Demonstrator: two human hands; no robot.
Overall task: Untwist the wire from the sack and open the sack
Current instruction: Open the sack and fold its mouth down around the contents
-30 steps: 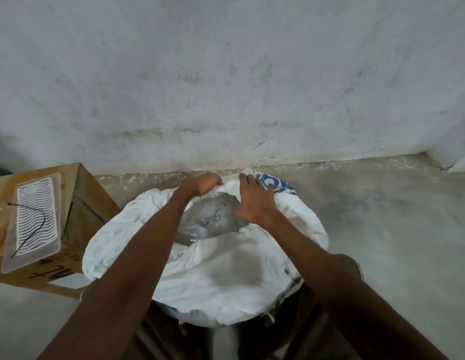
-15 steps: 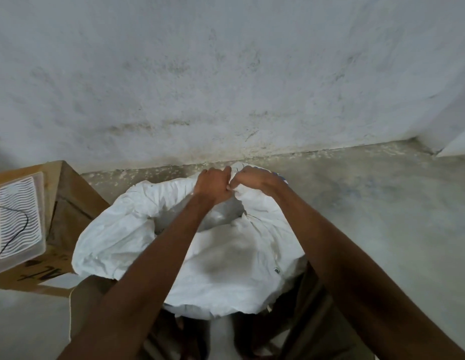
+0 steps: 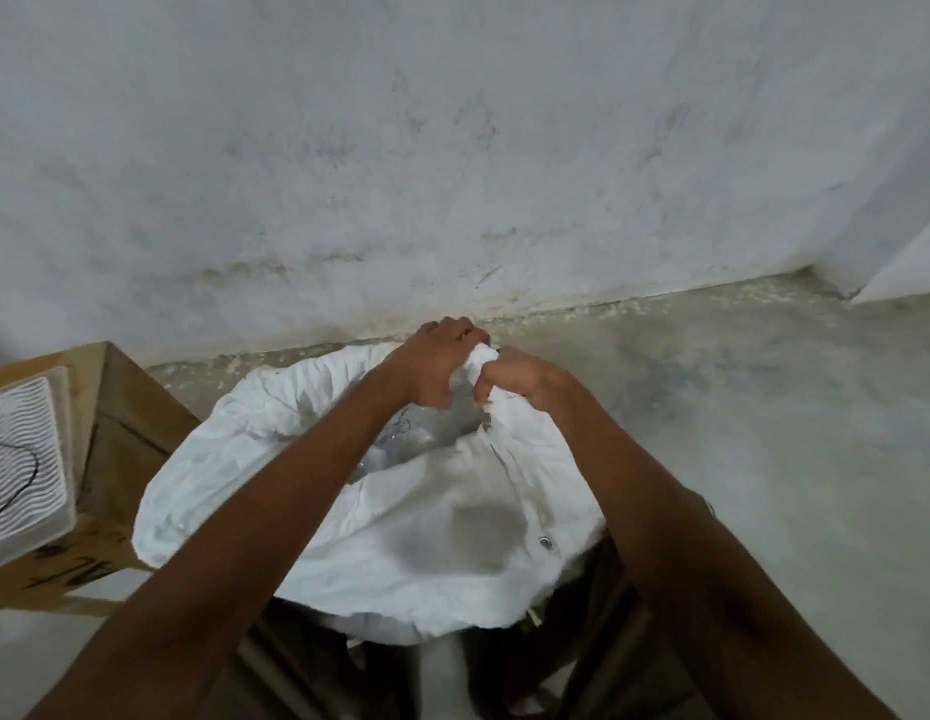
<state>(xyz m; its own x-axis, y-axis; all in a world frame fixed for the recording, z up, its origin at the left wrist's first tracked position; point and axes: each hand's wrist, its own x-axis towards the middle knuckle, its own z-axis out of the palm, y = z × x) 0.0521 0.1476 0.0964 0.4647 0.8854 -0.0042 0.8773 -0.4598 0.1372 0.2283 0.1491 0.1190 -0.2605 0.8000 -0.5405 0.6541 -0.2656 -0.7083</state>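
The sack (image 3: 400, 517) stands before me on the floor, mouth partly open. My left hand (image 3: 432, 363) and right hand (image 3: 515, 376) both grip its far rim, fingers curled into cloth. I'm at the opening step, I judge; next, spread the rim wider.

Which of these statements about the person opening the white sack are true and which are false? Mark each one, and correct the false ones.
1. Both hands grip the far rim of the sack. True: the left hand and right hand clutch the white sack at its far edge.
2. The sack's mouth is tied shut. False: it gapes open, showing a clear liner inside.
3. A cardboard box stands on the person's left. True.
4. The sack lies on a table. False: it stands on the concrete floor near the wall.
5. The right hand holds a knife. False: it holds only sack fabric.
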